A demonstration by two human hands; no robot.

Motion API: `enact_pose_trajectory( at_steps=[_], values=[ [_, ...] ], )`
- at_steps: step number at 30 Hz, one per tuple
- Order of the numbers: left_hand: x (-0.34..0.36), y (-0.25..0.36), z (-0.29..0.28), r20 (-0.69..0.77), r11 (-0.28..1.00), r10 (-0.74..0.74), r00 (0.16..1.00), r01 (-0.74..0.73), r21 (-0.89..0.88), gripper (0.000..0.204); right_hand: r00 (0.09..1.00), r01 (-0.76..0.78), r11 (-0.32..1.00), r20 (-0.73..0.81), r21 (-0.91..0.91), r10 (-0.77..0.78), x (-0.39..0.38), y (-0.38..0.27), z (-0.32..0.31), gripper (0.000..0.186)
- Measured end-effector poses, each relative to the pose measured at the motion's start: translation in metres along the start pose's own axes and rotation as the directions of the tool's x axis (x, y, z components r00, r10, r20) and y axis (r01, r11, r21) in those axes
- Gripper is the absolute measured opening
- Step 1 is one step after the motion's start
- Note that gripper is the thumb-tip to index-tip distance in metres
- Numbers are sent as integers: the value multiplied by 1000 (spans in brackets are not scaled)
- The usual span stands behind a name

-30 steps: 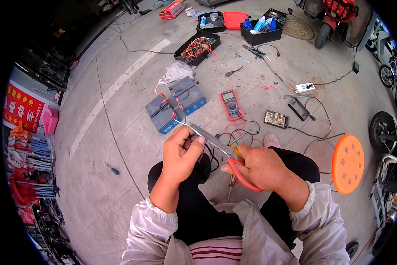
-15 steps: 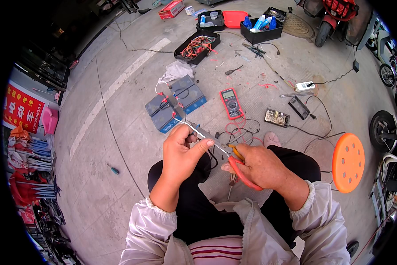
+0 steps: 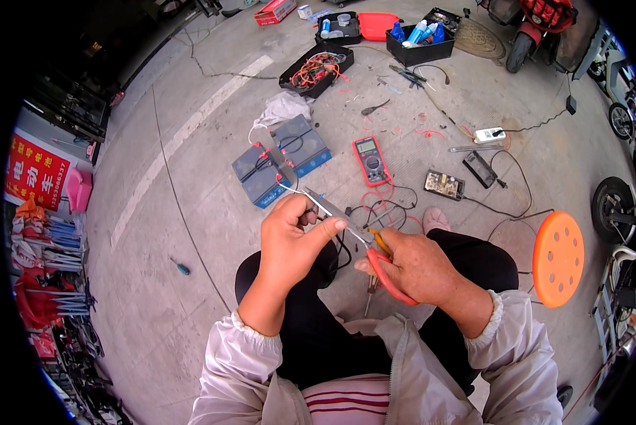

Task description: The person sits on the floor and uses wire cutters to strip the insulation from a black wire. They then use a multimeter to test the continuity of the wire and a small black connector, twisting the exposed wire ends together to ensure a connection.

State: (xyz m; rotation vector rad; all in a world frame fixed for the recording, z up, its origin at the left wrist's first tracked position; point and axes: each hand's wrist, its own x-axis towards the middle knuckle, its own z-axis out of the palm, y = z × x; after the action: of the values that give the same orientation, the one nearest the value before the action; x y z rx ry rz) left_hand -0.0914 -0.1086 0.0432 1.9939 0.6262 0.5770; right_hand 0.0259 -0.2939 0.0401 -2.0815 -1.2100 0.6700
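Note:
Between the thumb and fingers of my left hand (image 3: 294, 230) a white wire (image 3: 346, 228) is pinched. It runs back to two blue-grey battery blocks (image 3: 261, 173) on the ground, and its other end reaches the tool in my right hand. My right hand (image 3: 417, 265) is closed around scissors (image 3: 392, 280) with a red and an orange-yellow handle. Their grey blades point up and left alongside the wire, close to my left thumb. How far apart the blades stand is hard to make out. Under my hands, a screwdriver (image 3: 370, 294) lies between my legs.
A red multimeter (image 3: 371, 161) with leads lies ahead, near an exposed circuit board (image 3: 444, 185) and a black case (image 3: 479, 170). Farther off are a box of wires (image 3: 318, 71) and a bin of bottles (image 3: 421, 51). An orange stool (image 3: 559, 260) stands right; a small screwdriver (image 3: 181, 268) lies left.
The scissors' blades have tilted, and their tips no longer reach up over the batteries. Both hands stay nearly in place, my left still pinching the wire.

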Motion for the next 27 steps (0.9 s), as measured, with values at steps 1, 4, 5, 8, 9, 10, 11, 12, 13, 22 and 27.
enact_pose_trajectory(
  at_steps=[1, 4, 5, 8, 9, 10, 11, 12, 13, 22, 27],
  values=[
    [0, 0, 0, 1, 1000, -7, 1000, 7, -5, 46, 1000, -4, 1000, 2, -3, 4, 0, -1, 0, 52],
    [-1, -1, 0, 4, 1000, -23, 1000, 23, -6, 44, 1000, -7, 1000, 6, 16, 7, -1, -1, 2, 52],
    [-1, 0, 0, 5, 1000, -27, 1000, 27, -4, 44, 1000, -23, 999, 21, 31, 23, -1, -1, 3, 55],
    [-1, 4, 1, 1, 999, -45, 999, 45, 12, 43, 997, -64, 996, 52, 69, 61, -2, 0, 5, 61],
    [-1, 4, 1, 3, 998, -57, 998, 57, 13, 42, 996, -69, 995, 53, 78, 65, -2, 0, 6, 62],
    [-1, 4, 1, 5, 998, -68, 998, 68, 13, 42, 996, -74, 993, 55, 87, 69, -2, 0, 7, 63],
    [-1, 4, 1, 7, 997, -80, 997, 80, 13, 42, 996, -79, 992, 56, 93, 75, -2, 0, 7, 63],
    [-1, 3, 1, 11, 996, -87, 996, 87, 3, 42, 995, -85, 992, 57, 98, 79, -2, 0, 7, 64],
    [-1, 0, 1, 15, 996, -94, 995, 94, -8, 43, 995, -90, 991, 57, 103, 84, -2, -1, 8, 64],
    [-4, -2, -3, -94, 997, -79, 992, 78, -20, 44, 968, -3, 927, -232, 376, 97, 6, 4, -7, 46],
    [-2, 0, -7, 0, 975, -128, 992, 125, -183, 18, 978, -200, 969, 38, -146, 207, -2, 14, 0, 57]
  ],
)
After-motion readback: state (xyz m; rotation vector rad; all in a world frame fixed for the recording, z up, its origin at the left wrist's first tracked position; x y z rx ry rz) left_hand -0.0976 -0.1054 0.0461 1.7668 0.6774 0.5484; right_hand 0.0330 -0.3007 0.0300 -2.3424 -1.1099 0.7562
